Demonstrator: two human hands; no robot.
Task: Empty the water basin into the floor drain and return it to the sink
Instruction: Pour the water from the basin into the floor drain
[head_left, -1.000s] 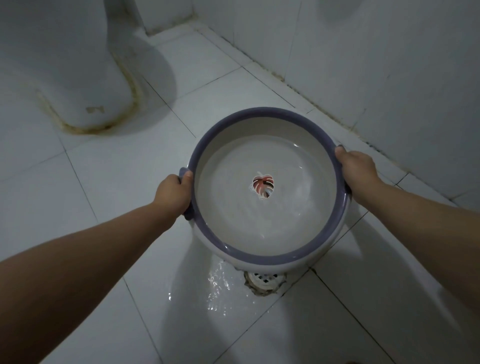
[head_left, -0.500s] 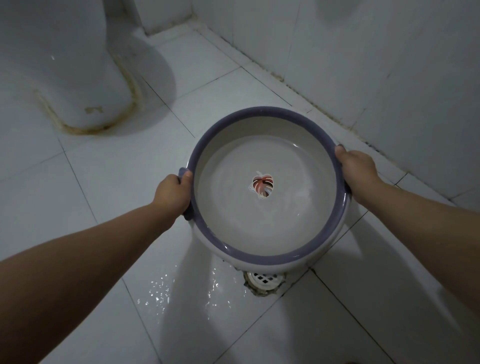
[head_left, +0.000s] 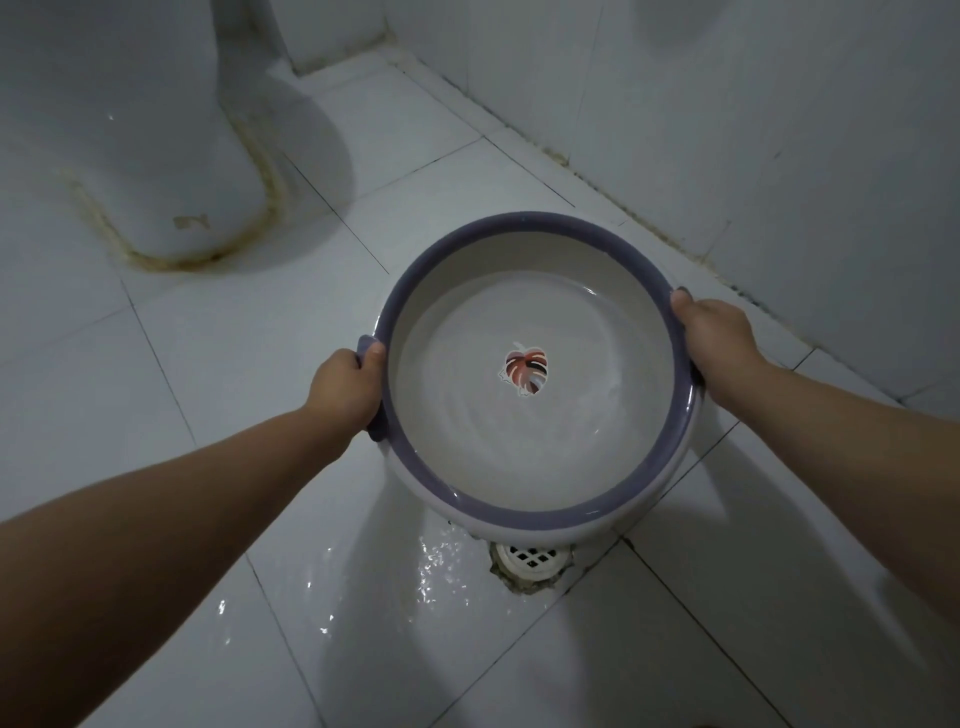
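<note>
I hold a round white water basin with a purple rim and a leaf picture on its bottom, above the tiled floor. My left hand grips its left rim at a small purple handle. My right hand grips the right rim. The basin tilts toward me, and shallow water lies inside. The white floor drain sits just below the basin's near edge, half hidden by it. The tile left of the drain is wet and glistening. No sink is in view.
A white toilet base with a stained seal stands at the upper left. A white tiled wall runs along the right, meeting the floor in a dirty grout line close behind the basin.
The wet patch on the floor beside the drain has spread to the left. The basin and both hands have barely moved.
</note>
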